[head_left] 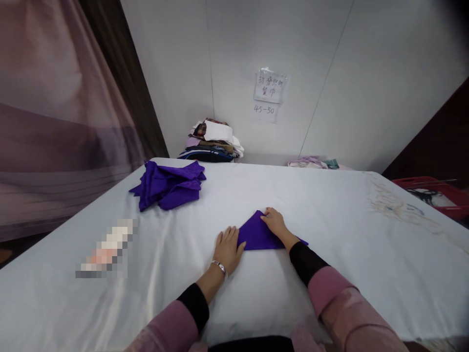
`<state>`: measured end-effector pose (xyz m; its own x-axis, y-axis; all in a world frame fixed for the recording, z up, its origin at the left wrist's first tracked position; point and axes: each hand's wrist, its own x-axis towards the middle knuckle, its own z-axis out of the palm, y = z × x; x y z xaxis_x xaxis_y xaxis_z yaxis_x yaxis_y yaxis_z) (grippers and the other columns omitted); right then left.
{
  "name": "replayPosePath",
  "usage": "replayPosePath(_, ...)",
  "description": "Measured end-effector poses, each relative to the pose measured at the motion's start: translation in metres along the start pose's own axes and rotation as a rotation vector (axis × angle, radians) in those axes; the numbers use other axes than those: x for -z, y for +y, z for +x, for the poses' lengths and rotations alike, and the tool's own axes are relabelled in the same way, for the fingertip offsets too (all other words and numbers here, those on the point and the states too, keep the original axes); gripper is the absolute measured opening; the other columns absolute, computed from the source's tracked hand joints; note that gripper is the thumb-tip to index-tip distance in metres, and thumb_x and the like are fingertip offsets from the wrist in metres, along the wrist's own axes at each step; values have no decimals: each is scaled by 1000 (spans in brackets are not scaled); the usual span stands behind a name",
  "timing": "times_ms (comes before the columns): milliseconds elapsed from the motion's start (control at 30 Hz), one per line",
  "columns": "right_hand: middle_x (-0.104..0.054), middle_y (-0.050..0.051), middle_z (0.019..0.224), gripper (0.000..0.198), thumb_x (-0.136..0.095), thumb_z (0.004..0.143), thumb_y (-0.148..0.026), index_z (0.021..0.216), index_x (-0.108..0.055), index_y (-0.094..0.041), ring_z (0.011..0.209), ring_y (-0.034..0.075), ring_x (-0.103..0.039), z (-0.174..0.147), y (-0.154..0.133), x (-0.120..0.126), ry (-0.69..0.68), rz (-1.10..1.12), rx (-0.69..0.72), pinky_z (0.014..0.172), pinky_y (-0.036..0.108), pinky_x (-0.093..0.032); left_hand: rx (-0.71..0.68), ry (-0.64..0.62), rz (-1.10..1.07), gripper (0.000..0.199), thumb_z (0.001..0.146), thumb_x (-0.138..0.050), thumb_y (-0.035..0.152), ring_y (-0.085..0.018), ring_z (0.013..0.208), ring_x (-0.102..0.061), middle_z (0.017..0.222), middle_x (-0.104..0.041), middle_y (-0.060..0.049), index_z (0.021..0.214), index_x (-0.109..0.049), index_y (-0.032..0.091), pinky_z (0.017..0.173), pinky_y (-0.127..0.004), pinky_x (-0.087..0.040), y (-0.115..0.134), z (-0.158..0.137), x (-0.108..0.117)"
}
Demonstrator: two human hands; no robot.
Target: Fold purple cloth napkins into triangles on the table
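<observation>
A purple cloth napkin (258, 235), folded to a roughly triangular shape, lies on the white-covered table in front of me. My left hand (227, 248) rests flat at its left corner, fingers spread, the thumb along the lower edge. With thumb and fingertips closed, my right hand (274, 221) pinches the cloth near its top point. The right wrist passes over the napkin's right side and hides part of it; a tip shows beyond the wrist. More purple napkins (170, 186) lie in a loose heap at the table's back left.
The white tablecloth (330, 215) has creases at left. A pixelated patch (108, 249) covers something on the left. Folded clothes (212, 142) are stacked behind the table, below a handwritten wall sign (270, 87). A red basket (450, 195) stands right; a pink curtain (54, 122) hangs left.
</observation>
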<state>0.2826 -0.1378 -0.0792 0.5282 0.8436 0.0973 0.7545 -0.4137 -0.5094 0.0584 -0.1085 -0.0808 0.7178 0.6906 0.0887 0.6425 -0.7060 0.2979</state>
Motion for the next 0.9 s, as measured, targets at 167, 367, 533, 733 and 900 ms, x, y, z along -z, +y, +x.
replayPosePath(167, -59, 5, 111, 9, -50, 80, -29, 81, -56, -22, 105, 20, -53, 4, 0, -2, 1, 14, -1, 94, 37, -33, -2, 3, 1, 51, 90, -34, 41, -24, 132, -27, 140, -40, -10, 131, -40, 13, 108, -45, -18, -1, 0, -1)
replayPosePath(367, -55, 6, 120, 8, -52, 80, -24, 76, -57, -20, 117, 22, -43, 7, 0, -7, 5, 7, 9, 98, 42, -25, -5, 28, 8, 49, 89, -37, 40, -24, 131, -29, 139, -41, -10, 130, -41, 14, 108, -45, -20, -1, 0, -3)
replayPosePath(533, -54, 6, 121, 8, -51, 81, -23, 76, -57, -20, 120, 23, -40, 7, 0, -9, 12, -4, 22, 99, 45, -22, -10, 28, 32, 49, 89, -37, 39, -25, 131, -30, 138, -42, -11, 129, -43, 13, 107, -46, -22, -1, 0, -3)
replayPosePath(733, -58, 6, 113, 8, -52, 80, -24, 86, -55, -21, 116, 22, -43, 6, 2, -11, 32, -23, 37, 98, 43, -24, -33, 77, 104, 47, 89, -38, 37, -27, 131, -29, 140, -39, -13, 129, -44, 13, 107, -50, -20, 4, -1, 0)
replayPosePath(900, -56, 7, 119, 20, -50, 82, -25, 101, -54, -21, 115, 20, -45, 6, 3, -9, 39, -42, 46, 99, 40, -26, -240, 150, 94, 49, 90, -33, 44, -25, 133, -24, 141, -37, -10, 130, -43, 17, 109, -50, -15, 19, 2, -2)
